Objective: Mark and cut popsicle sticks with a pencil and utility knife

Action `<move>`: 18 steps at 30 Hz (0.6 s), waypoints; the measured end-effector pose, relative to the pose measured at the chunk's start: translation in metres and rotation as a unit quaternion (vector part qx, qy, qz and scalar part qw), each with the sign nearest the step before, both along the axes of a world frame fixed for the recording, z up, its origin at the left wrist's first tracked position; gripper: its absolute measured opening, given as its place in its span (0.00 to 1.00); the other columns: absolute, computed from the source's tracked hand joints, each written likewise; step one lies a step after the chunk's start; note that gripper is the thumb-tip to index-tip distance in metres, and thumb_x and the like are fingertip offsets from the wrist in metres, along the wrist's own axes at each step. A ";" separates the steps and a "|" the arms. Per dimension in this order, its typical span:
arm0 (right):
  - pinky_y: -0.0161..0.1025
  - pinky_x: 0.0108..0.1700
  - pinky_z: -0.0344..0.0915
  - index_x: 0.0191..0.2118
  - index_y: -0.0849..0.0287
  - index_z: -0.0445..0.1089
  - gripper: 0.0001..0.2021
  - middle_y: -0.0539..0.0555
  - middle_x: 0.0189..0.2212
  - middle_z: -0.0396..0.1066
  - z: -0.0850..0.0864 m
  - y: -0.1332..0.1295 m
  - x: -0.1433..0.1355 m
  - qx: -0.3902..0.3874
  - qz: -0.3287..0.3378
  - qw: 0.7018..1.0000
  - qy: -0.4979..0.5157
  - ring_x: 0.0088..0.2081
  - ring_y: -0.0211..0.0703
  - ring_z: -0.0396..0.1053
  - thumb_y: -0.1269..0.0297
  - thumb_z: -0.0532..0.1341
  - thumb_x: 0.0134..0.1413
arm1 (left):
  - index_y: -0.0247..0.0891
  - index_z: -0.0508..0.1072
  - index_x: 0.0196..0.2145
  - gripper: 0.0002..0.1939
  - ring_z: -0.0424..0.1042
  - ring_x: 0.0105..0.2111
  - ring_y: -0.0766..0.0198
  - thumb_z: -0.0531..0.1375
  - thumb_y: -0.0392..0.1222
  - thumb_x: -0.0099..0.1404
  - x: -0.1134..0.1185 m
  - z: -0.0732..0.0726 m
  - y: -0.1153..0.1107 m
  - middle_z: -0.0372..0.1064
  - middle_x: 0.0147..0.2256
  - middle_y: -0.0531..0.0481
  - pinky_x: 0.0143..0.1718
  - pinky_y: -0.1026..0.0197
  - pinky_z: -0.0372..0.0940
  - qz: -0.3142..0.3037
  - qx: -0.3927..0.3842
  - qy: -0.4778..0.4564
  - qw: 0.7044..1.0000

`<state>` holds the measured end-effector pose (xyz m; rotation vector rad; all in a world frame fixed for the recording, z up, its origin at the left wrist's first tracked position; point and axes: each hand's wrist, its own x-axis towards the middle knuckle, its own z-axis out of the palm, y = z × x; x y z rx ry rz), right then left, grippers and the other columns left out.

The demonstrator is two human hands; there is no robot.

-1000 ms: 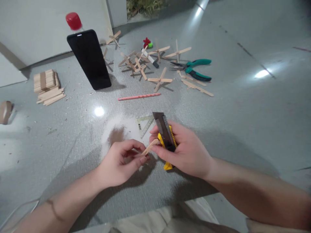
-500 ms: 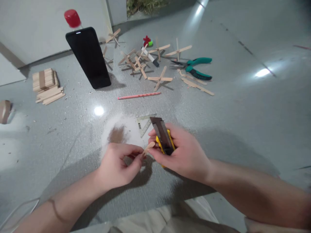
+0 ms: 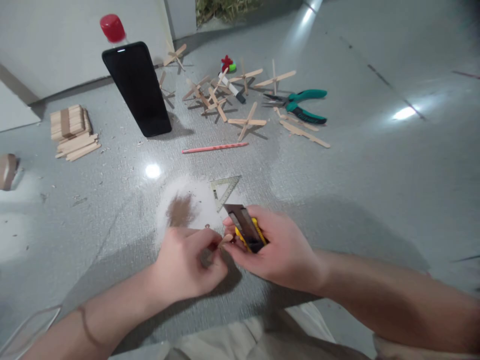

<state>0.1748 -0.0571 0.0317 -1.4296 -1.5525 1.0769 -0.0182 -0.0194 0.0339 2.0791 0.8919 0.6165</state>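
Pinched in the fingers of my left hand (image 3: 189,262) is a short wooden craft stick (image 3: 226,240), its rounded end poking out toward the right. My right hand (image 3: 279,252) is wrapped round a yellow utility knife (image 3: 245,227), whose wide blade points up and to the left. The right thumb and fingertips meet the stick's free end too, so both hands are close together. Just beyond them lies a clear set square (image 3: 224,192), on a pale patch with brown dust (image 3: 182,210).
A pink pencil (image 3: 215,148) lies farther off. Behind it are crossed craft sticks (image 3: 247,121), teal-handled pliers (image 3: 305,105) and a marker (image 3: 231,88). A black phone (image 3: 137,90) leans against a red-capped bottle (image 3: 112,28). Bundled craft sticks (image 3: 71,122) sit at left.
Both hands have come slightly lower and nearer each other. The knife blade has tipped further to the left, and less of the stick shows between the fingers.
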 end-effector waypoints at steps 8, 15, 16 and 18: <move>0.33 0.31 0.74 0.44 0.54 0.68 0.13 0.46 0.24 0.75 0.002 0.005 0.003 -0.016 0.013 0.999 0.047 0.25 0.38 0.77 0.65 0.64 0.52 | 0.36 0.73 0.31 0.05 0.72 0.22 0.70 0.58 0.31 0.60 -0.003 0.001 0.015 0.75 0.23 0.53 0.25 0.70 0.67 -0.089 -0.171 -0.042 0.980; 0.31 0.28 0.74 0.44 0.53 0.64 0.13 0.45 0.27 0.75 0.007 0.010 0.007 -0.059 0.027 0.986 0.156 0.24 0.36 0.77 0.68 0.64 0.52 | 0.35 0.71 0.35 0.10 0.78 0.30 0.65 0.60 0.44 0.71 -0.010 -0.009 0.026 0.80 0.34 0.41 0.34 0.63 0.73 -0.134 -0.418 -0.132 0.889; 0.31 0.29 0.74 0.44 0.53 0.64 0.13 0.45 0.27 0.75 0.007 0.010 0.008 -0.056 0.024 0.986 0.158 0.25 0.36 0.77 0.68 0.64 0.52 | 0.35 0.70 0.35 0.11 0.78 0.31 0.64 0.60 0.46 0.71 -0.010 -0.010 0.026 0.80 0.34 0.41 0.34 0.63 0.73 -0.133 -0.418 -0.134 0.889; 0.31 0.30 0.75 0.44 0.53 0.65 0.13 0.45 0.28 0.75 0.006 0.011 0.010 -0.042 0.018 0.987 0.157 0.26 0.36 0.77 0.69 0.65 0.53 | 0.35 0.70 0.35 0.12 0.77 0.31 0.65 0.60 0.47 0.71 -0.010 -0.012 0.025 0.79 0.34 0.42 0.34 0.64 0.72 -0.125 -0.417 -0.139 0.890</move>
